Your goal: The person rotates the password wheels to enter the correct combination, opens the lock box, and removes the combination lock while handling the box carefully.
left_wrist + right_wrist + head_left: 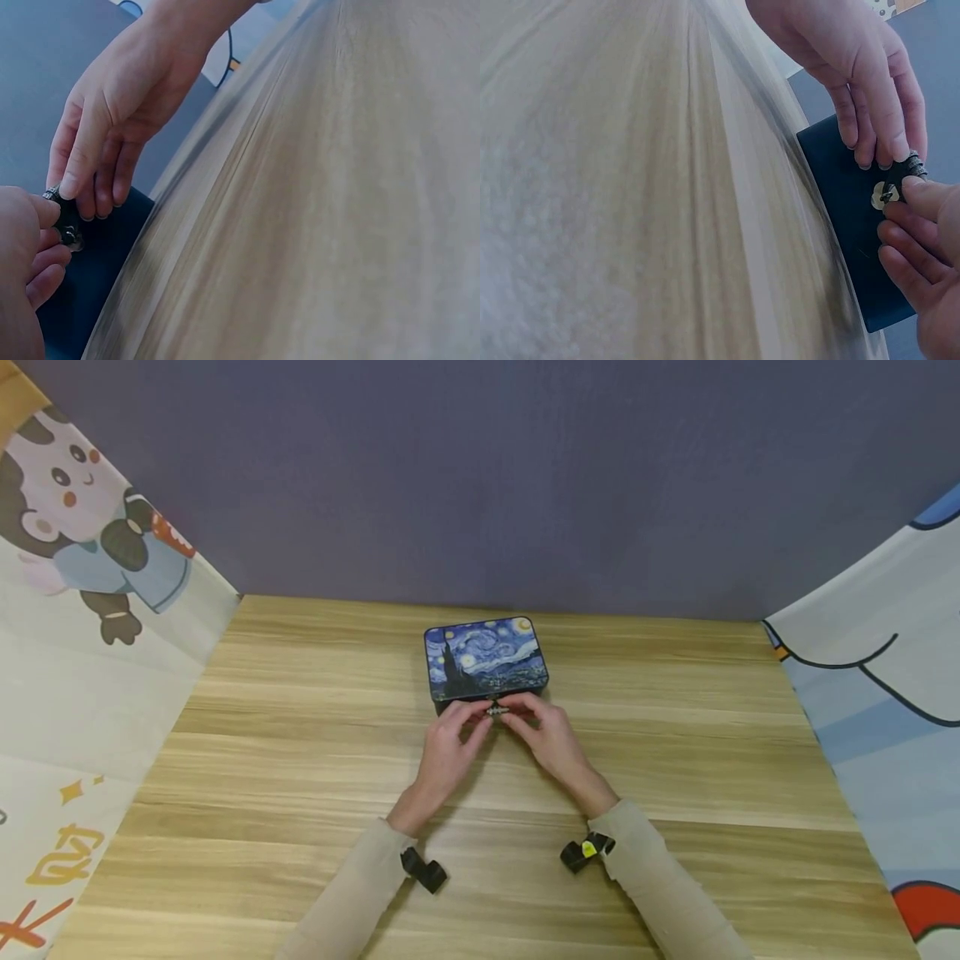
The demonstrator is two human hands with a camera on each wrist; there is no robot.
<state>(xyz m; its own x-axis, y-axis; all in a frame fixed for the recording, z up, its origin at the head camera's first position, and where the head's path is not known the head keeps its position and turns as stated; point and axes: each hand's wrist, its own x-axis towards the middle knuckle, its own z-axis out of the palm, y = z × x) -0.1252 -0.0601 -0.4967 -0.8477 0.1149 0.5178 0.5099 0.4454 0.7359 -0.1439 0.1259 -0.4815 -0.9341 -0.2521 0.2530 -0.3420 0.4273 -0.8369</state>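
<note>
A box [487, 656] with a starry night painting on its lid sits closed at the back middle of the table. At its front, both hands meet at a small combination lock [497, 711] with ridged metal dials [916, 165]. The left hand [447, 743] pinches the lock from the left between thumb and fingers. From the other side, the right hand [551, 735] pinches it likewise. Just beside the lock, a gold clasp plate [879, 196] shows on the dark front wall of the box. Fingertips partly cover the lock.
The wood-grain table [300, 760] extends around the box. A dark blue-grey panel [487, 485] rises behind it. Cartoon-printed sheets hang at the left [90, 610] and right [862, 693]. Each wrist wears a small black camera.
</note>
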